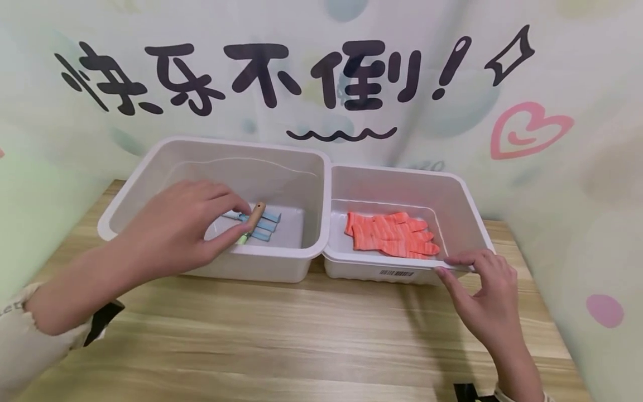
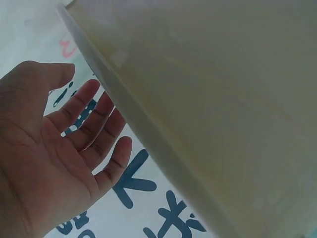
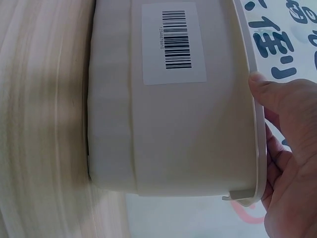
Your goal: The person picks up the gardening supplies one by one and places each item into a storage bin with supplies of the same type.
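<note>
My left hand (image 1: pixel 186 223) hovers over the left white bin (image 1: pixel 316 251), thumb and fingers spread in a loose curve. In the left wrist view nothing lies between its thumb and fingers. Just past its fingertips, in the head view, are a wooden tool handle (image 1: pixel 258 214) with a green part at its lower end and a rake-like tool head with blue tines (image 1: pixel 266 228). My right hand (image 1: pixel 489 290) pinches the front right rim of the right white bin (image 3: pixel 193 134), thumb outside and fingers over the edge. Orange gloves (image 1: pixel 392 234) lie flat inside that bin.
Both bins stand side by side on a wood-grain table (image 1: pixel 281 335), their rims meeting. A barcode label (image 3: pixel 176 42) is on the right bin's front. Behind hangs a printed cloth backdrop (image 1: pixel 261 123) with large dark characters, and its sides flank the table.
</note>
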Available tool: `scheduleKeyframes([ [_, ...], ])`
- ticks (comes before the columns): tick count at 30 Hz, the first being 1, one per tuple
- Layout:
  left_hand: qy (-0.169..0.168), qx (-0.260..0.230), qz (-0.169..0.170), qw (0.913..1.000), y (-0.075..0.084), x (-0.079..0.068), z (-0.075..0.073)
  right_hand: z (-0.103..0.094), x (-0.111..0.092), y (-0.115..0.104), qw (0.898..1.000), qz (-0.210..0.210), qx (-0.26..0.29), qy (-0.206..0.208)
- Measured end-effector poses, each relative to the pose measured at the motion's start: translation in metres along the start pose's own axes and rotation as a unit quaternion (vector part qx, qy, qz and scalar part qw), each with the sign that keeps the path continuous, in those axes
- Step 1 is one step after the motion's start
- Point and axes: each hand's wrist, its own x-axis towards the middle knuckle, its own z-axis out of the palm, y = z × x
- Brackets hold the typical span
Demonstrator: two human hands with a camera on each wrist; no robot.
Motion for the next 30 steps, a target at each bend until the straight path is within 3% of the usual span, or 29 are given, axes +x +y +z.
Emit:
scheduleKeyframes([
  [10,0.070,0.034,0.001,0.9969,0.006,-0.032,0.003,-0.001,0.002,0.003,1.000,-0.009,0.002,0.000],
  [15,0.097,0.024,-0.011,0.9949,0.007,-0.042,0.009,-0.003,0.002,0.002,1.000,-0.007,0.001,-0.006],
  [24,0.162,0.007,-0.020,0.9866,0.013,-0.056,0.025,-0.008,0.007,-0.006,0.999,-0.016,-0.027,-0.011],
  [30,0.210,0.022,-0.013,0.9774,0.016,-0.064,0.028,-0.009,0.002,-0.018,0.999,-0.032,-0.003,0.014],
])
